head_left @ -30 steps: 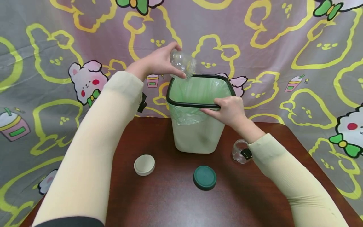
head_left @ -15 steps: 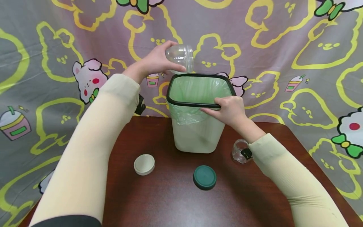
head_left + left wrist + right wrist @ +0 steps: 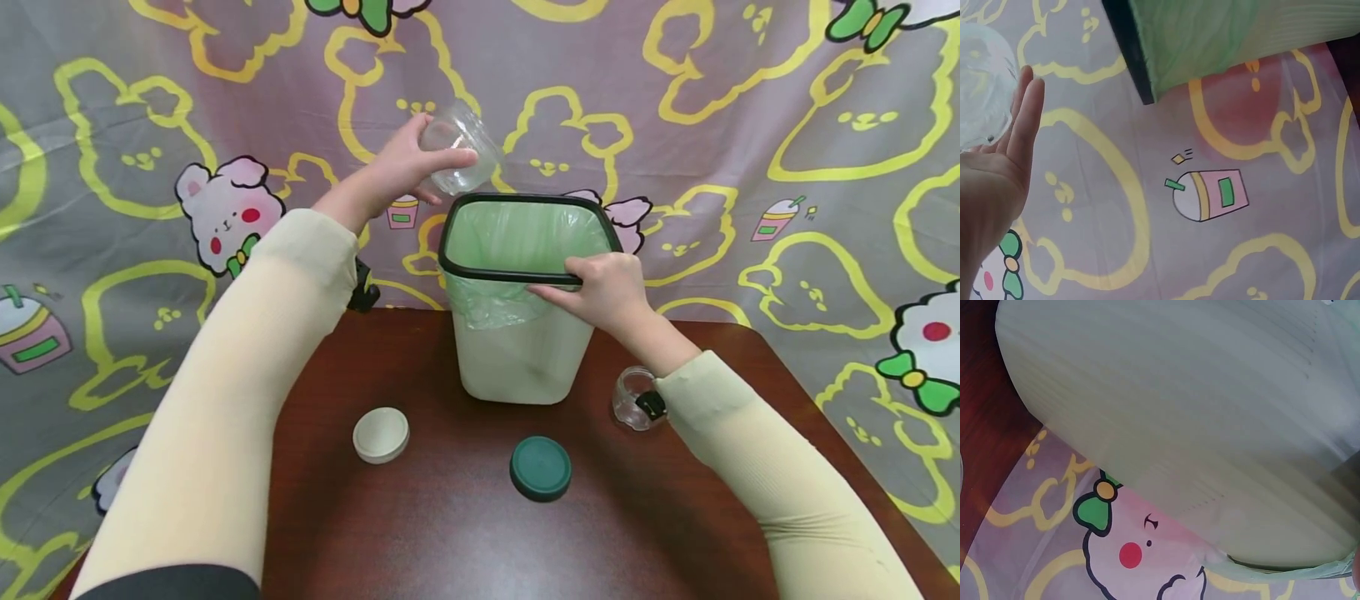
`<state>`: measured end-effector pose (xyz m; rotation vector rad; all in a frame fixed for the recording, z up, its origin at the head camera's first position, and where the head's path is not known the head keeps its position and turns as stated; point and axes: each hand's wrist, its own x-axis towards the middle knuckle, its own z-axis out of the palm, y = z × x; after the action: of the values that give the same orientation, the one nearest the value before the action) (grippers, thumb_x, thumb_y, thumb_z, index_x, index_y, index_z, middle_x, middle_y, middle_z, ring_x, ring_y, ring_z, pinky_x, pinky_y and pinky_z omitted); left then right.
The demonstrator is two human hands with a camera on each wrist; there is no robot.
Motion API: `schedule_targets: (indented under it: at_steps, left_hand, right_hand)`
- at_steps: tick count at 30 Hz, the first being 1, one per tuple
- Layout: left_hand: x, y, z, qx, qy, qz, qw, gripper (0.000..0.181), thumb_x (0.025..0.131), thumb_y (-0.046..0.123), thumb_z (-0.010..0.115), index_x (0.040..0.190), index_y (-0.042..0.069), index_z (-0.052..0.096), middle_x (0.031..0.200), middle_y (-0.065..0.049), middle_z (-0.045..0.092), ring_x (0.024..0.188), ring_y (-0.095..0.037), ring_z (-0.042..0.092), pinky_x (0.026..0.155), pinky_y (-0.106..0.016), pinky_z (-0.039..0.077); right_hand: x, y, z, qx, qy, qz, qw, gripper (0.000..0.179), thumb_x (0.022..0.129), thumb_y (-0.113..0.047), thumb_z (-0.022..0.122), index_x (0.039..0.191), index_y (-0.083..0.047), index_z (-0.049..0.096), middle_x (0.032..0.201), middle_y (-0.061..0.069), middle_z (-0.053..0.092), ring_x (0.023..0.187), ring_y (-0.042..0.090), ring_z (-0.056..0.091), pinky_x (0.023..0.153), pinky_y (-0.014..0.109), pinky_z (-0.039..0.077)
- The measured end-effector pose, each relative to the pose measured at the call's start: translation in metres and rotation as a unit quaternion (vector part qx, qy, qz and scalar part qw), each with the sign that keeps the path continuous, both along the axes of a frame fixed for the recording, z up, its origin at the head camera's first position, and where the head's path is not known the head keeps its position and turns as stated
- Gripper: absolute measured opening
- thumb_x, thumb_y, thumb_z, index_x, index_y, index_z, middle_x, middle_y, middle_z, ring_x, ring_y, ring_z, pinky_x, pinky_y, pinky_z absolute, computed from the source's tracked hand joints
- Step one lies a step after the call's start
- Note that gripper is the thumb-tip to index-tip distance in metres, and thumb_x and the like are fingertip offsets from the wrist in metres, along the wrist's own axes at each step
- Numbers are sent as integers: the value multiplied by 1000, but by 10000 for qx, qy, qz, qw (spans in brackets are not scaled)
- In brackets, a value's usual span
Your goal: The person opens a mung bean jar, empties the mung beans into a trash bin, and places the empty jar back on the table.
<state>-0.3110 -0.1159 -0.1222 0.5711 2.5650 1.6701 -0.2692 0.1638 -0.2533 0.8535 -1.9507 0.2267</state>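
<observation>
My left hand (image 3: 397,171) holds a clear jar (image 3: 459,178) beside and above the left end of the trash bin (image 3: 517,358). The jar lies tilted, its mouth angled down to the right, and I can make out no contents in it. In the left wrist view, part of the jar (image 3: 982,87) shows against the fingers (image 3: 1025,125). My right hand (image 3: 611,292) grips the bin's black rim (image 3: 510,275) at its front right, thumb below it. A thin green liner (image 3: 532,233) covers the inside and folds over the rim.
On the brown table (image 3: 435,533) lie a cream lid (image 3: 381,435) at left and a green lid (image 3: 541,468) nearer the middle. A second clear jar (image 3: 633,400) rests at right, partly behind the right wrist camera (image 3: 651,406). A patterned cloth (image 3: 712,125) hangs behind.
The left hand has drawn the jar left, away from over the bin, and turned it, passing from tilted through nearly horizontal to tilted again. The right hand stays on the rim.
</observation>
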Motion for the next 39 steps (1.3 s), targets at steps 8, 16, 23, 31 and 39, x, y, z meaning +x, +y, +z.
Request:
schedule_targets:
  at_steps: [8, 16, 23, 31, 39]
  left_hand:
    - [-2, -3, -10, 708, -122, -84, 9974, 65, 91, 35, 61, 144, 9, 32, 131, -10, 44, 108, -23, 54, 78, -33, 54]
    - [-2, -10, -16, 1206, -226, -3, 9924, 69, 88, 24, 67, 146, 8, 32, 133, -9, 46, 111, -24, 54, 95, -43, 46]
    - [6, -15, -20, 1438, -170, 293, 9890, 67, 86, 21, 71, 138, 10, 30, 132, -9, 44, 113, -23, 53, 93, -42, 48]
    - [14, -20, -28, 1777, 1, 698, 9816, 74, 85, 23, 73, 141, 12, 26, 134, -7, 42, 123, -24, 47, 98, -44, 43]
    - [21, -24, -32, 2345, 267, 1159, 9648, 73, 81, 20, 76, 139, 12, 31, 129, -6, 46, 115, -20, 51, 94, -44, 45]
  right_hand:
    - [-1, 0, -1, -26, -26, 26, 10000, 67, 90, -71, 41, 55, -16, 27, 44, -5, 21, 35, 11, 20, 36, 32, 15]
    - [-1, -1, -2, -49, -61, 40, 10000, 66, 90, -71, 40, 55, -17, 26, 45, -5, 21, 36, 11, 19, 37, 32, 14]
    - [-2, -1, -2, -95, 41, 27, 9999, 67, 89, -72, 43, 55, -16, 25, 44, -4, 20, 36, 11, 18, 36, 32, 14]
    - [-1, 0, -2, -55, 8, -5, 10000, 67, 89, -73, 40, 55, -17, 25, 44, -4, 20, 36, 11, 18, 36, 32, 14]
    - [-1, 0, -2, -31, 12, -25, 10000, 68, 89, -73, 41, 55, -16, 25, 44, -4, 20, 35, 11, 18, 36, 31, 14]
